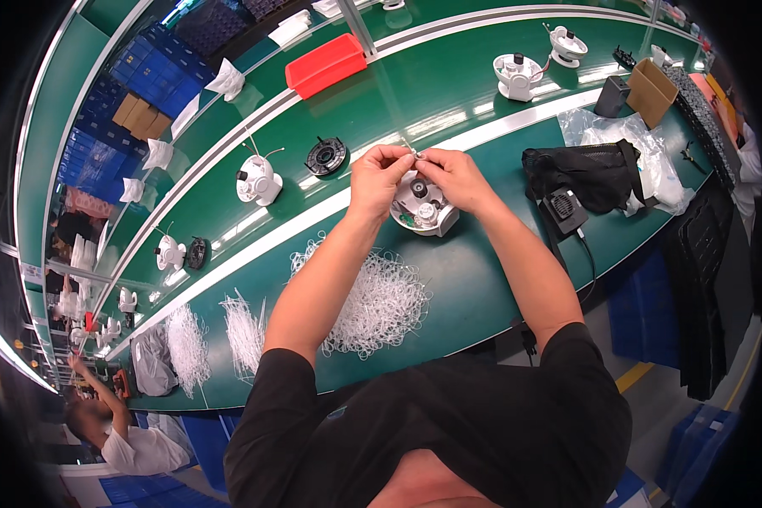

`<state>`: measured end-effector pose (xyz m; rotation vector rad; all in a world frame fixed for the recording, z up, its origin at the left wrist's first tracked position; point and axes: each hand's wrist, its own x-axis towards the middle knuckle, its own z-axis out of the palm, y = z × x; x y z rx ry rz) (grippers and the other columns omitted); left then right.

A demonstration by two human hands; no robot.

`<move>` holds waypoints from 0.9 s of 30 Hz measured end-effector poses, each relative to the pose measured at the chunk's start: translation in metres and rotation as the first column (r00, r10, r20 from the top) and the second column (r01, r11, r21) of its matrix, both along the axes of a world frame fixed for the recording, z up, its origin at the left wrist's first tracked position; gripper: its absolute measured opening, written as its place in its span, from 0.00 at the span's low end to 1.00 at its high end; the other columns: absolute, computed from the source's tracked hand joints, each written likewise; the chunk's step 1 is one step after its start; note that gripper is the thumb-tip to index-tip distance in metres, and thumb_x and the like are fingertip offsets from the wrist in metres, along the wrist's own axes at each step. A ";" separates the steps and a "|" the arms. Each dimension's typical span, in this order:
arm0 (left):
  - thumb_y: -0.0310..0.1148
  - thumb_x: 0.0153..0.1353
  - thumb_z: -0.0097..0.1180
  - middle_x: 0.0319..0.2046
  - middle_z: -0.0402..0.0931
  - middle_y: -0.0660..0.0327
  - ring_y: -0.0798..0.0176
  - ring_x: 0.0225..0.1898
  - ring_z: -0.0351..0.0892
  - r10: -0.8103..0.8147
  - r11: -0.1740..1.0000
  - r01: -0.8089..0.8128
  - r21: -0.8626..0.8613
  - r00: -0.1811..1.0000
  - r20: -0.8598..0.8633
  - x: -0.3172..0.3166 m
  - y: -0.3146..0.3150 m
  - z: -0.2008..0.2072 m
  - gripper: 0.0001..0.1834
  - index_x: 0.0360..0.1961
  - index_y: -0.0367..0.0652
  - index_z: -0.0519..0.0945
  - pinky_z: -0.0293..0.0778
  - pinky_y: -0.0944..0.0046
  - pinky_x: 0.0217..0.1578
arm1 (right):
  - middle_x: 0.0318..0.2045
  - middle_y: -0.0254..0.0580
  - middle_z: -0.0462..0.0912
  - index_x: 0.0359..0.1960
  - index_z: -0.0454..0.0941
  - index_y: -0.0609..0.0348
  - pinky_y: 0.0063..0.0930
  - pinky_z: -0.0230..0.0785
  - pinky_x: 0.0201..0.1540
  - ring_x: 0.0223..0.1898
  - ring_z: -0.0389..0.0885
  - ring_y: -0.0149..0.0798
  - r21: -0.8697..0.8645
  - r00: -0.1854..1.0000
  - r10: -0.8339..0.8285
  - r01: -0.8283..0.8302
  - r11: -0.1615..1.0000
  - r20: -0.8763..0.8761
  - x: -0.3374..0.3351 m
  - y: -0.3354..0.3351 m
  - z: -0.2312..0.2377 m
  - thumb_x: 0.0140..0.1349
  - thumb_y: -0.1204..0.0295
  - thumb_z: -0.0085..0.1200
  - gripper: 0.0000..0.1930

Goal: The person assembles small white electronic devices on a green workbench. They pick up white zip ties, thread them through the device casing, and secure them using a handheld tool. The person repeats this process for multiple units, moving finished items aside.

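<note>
Both my hands meet at the middle of the bench, above a white round device housing (427, 222) that has a dark round part inside. My left hand (378, 179) is closed in a pinch, thumb against fingers. Opposite it, my right hand (450, 178) pinches too, its fingertips almost touching the left ones. Between the fingertips shows a small pale bit, too small to name. The housing stands just below the hands, partly covered by them.
Nearby lie a heap of thin white looped strands (377, 305), straighter strand bundles (244, 334), a black ring-shaped part (326, 157) and a white device (258, 182). A red bin (326, 66) stands behind; a black bag (580, 176) lies right. Another person (135, 440) works far left.
</note>
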<state>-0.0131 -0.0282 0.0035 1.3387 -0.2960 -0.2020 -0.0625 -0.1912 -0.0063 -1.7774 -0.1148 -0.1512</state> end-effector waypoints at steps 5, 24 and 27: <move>0.23 0.57 0.67 0.27 0.82 0.62 0.73 0.28 0.78 0.049 0.935 -0.106 0.339 0.984 0.174 0.000 0.000 0.002 0.04 0.33 0.35 0.84 0.74 0.71 0.29 | 0.29 0.38 0.85 0.42 0.82 0.64 0.25 0.73 0.37 0.33 0.82 0.28 0.153 0.997 -0.018 0.007 0.988 0.071 0.004 -0.003 -0.010 0.67 0.67 0.55 0.11; 0.22 0.48 0.68 0.30 0.78 0.58 0.56 0.37 0.77 -0.116 0.789 -0.265 0.554 0.821 0.558 -0.005 0.014 -0.030 0.04 0.27 0.39 0.84 0.73 0.58 0.41 | 0.23 0.43 0.79 0.37 0.81 0.58 0.32 0.68 0.29 0.25 0.77 0.33 -0.242 1.000 0.019 -0.021 0.970 -0.012 0.003 -0.013 -0.005 0.58 0.62 0.63 0.12; 0.25 0.48 0.69 0.29 0.77 0.58 0.55 0.37 0.77 -0.077 0.811 -0.245 0.531 0.855 0.513 -0.006 0.014 -0.028 0.05 0.26 0.38 0.84 0.74 0.59 0.39 | 0.24 0.45 0.80 0.37 0.82 0.59 0.36 0.70 0.31 0.26 0.80 0.42 -0.313 0.994 0.049 -0.016 0.950 0.099 0.005 -0.011 -0.012 0.56 0.65 0.64 0.12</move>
